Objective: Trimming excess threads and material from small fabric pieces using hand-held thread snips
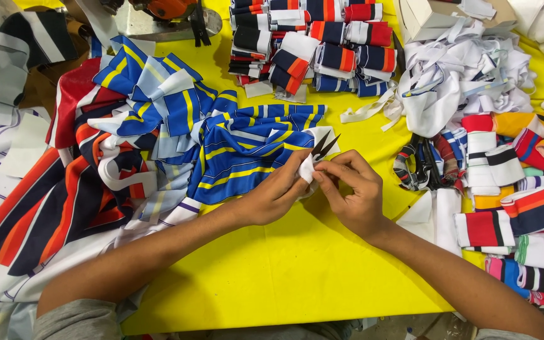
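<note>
Yellow table (297,264): hands (319,189) pinch white fabric (307,169), snips (323,146).

Lighting: bright, even, from overhead; colours saturated, the yellow worktop (297,264) vivid with no hot glare. Shadows: soft and short, a faint one under the left hand (278,192) and right hand (354,192), darker pockets between folds of the blue striped cloth (247,154). Focus: sharp at centre, the scissor tips (323,146) crisp. Blur: slight softness at the stacked fabric bundles (316,44) along the top edge and in the bottom corners. Distortion: mild wide-angle bowing toward the frame edges. White strips (461,69) near clipping.
</note>
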